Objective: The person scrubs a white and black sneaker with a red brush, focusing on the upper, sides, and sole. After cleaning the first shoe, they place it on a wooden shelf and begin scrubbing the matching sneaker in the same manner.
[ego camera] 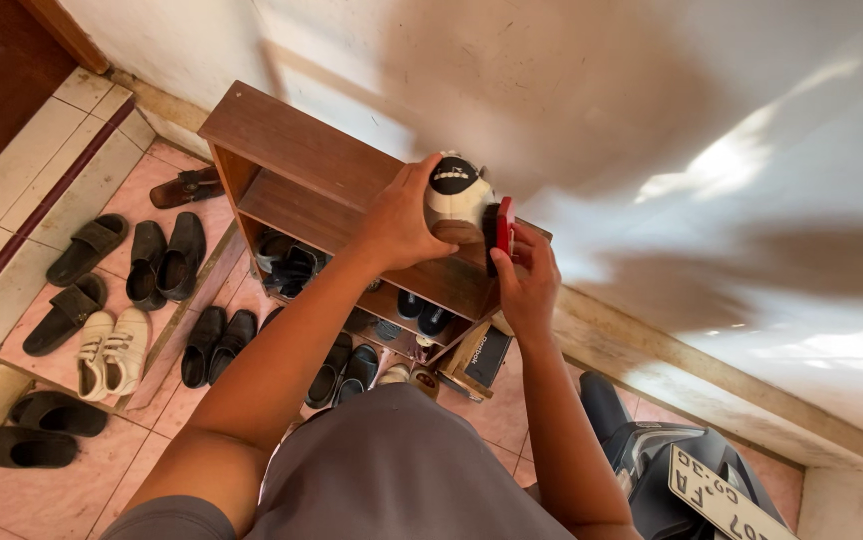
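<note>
A black and white shoe (456, 195) is being held by the left hand (398, 222) on top of the wooden shelf (291, 150). A red brush (500, 232) is being gripped by the right hand (526, 285), touching the shoe. Brushing looks underway; other shoes (161, 255) are lying unbrushed.

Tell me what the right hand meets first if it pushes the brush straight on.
Likely the black-and-white shoe: the right hand presses a red-backed brush against its side, while the left hand steadies it on the wooden rack.
</note>
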